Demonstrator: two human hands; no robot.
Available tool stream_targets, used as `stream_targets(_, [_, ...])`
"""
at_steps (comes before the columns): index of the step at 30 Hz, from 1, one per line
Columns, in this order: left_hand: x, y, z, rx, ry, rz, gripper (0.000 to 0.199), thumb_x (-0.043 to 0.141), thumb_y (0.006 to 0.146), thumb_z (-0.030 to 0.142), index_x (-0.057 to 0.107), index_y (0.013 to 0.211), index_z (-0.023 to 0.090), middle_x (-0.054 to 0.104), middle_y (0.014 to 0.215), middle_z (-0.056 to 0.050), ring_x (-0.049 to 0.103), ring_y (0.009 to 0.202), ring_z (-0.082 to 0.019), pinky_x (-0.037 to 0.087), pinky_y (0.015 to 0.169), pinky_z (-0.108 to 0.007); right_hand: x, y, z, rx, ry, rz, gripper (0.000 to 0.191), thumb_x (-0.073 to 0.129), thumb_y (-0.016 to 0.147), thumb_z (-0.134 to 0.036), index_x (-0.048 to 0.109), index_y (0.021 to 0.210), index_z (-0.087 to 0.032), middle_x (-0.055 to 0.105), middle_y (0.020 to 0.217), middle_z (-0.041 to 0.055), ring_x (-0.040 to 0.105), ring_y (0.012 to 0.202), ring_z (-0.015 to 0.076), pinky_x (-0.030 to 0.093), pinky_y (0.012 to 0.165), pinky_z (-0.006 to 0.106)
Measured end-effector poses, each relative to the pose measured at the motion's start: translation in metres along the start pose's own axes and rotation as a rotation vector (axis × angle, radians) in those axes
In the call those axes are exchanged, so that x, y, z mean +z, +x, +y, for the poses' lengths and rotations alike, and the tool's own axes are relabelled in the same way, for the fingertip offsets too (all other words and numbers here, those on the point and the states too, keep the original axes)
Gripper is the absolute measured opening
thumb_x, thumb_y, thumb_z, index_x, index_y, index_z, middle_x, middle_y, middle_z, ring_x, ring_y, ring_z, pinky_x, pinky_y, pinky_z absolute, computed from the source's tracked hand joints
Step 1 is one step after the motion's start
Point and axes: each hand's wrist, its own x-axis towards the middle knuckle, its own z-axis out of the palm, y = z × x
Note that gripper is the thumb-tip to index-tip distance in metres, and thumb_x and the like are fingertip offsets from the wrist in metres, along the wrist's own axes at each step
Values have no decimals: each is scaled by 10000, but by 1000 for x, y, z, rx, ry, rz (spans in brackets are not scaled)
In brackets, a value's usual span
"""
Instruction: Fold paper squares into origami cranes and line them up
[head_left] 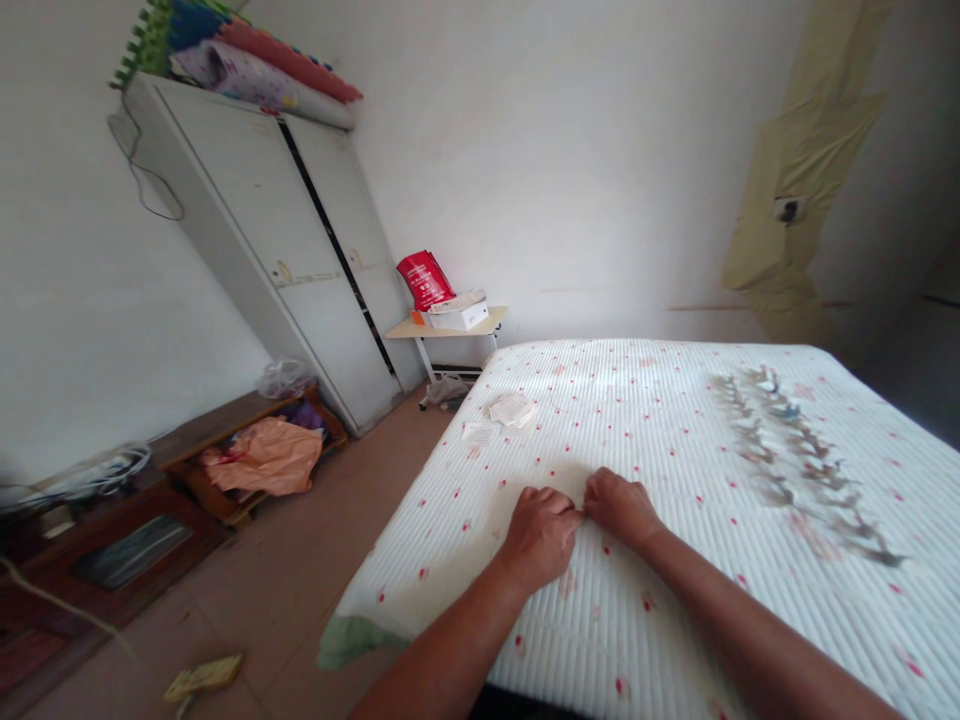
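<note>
My left hand (541,535) and my right hand (621,508) are close together over the white dotted bed cover (450,560). Both have their fingers curled and pinched, with the fingertips meeting between them. Whatever they hold there is too small to make out. Beyond them to the left lie some small printed papers or clear packets (511,410) on the cover. At the right, several small grey-brown objects (825,470) stand or lie in rows, blurred.
A small table (405,328) with a red bag (425,280) and a white box (465,316) stands past the bed's far left corner. A grey cabinet (247,200) and a low wooden unit (202,440) line the left side. A yellow power strip (204,677) lies on the floor.
</note>
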Motion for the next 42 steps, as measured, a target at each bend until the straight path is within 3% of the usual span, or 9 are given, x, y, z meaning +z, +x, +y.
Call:
stream_targets(5, [3, 1, 2, -24, 18, -8, 246, 484, 780, 140, 631, 952, 238, 601, 847, -27, 495, 874, -172, 336, 766, -333, 5, 6, 7, 46, 148, -2, 104, 503, 680, -153, 589, 733, -177, 588, 850, 32, 568, 776, 151, 313, 627, 250])
stream_targets(13, [1, 3, 2, -40, 21, -22, 243, 479, 775, 132, 636, 929, 234, 590, 856, -28, 488, 881, -169, 342, 766, -323, 10, 15, 17, 51, 235, -5, 153, 511, 621, -79, 598, 699, -178, 608, 812, 18, 561, 759, 136, 338, 633, 219])
stream_targets(18, [0, 4, 1, -37, 2, -24, 248, 482, 766, 133, 639, 931, 233, 594, 848, -34, 490, 868, -174, 344, 762, -328, 12, 20, 23, 42, 301, -67, 112, 536, 612, -105, 603, 673, -171, 620, 746, 11, 562, 713, 129, 345, 601, 207])
stream_targets(23, [-1, 4, 2, -45, -5, -21, 242, 500, 746, 126, 641, 912, 230, 590, 851, -30, 487, 876, -173, 348, 754, -322, 11, 13, 19, 50, 252, 12, 93, 603, 620, -214, 599, 707, -183, 604, 779, 6, 550, 706, 132, 343, 604, 219])
stream_targets(30, [0, 3, 3, -54, 13, -15, 243, 493, 757, 122, 642, 912, 235, 591, 846, -22, 489, 873, -165, 343, 757, -318, 11, 12, 20, 18, 206, 20, 118, 536, 635, -126, 597, 726, -171, 593, 807, 19, 554, 742, 136, 367, 644, 226])
stream_targets(33, [2, 3, 3, -61, 2, -3, 231, 497, 757, 134, 642, 907, 233, 597, 853, -22, 488, 867, -168, 342, 757, -319, 14, 14, 29, -62, 272, 5, 235, 489, 619, -67, 623, 786, -162, 607, 849, 35, 566, 795, 146, 399, 700, 236])
stream_targets(37, [5, 5, 2, -74, -19, 37, 203, 500, 756, 130, 648, 857, 224, 586, 838, -16, 484, 848, -156, 341, 763, -312, 16, 10, 41, -320, 430, 48, 487, 394, 622, 1, 623, 1006, -194, 596, 1032, 38, 549, 952, 137, 398, 836, 247])
stream_targets(42, [5, 7, 4, -113, 31, 73, 150, 506, 761, 160, 648, 754, 208, 549, 834, -29, 461, 863, -164, 343, 755, -311, 11, 4, 37, -435, 326, 43, 454, 383, 684, -2, 656, 975, -218, 594, 963, 38, 562, 893, 141, 405, 791, 244])
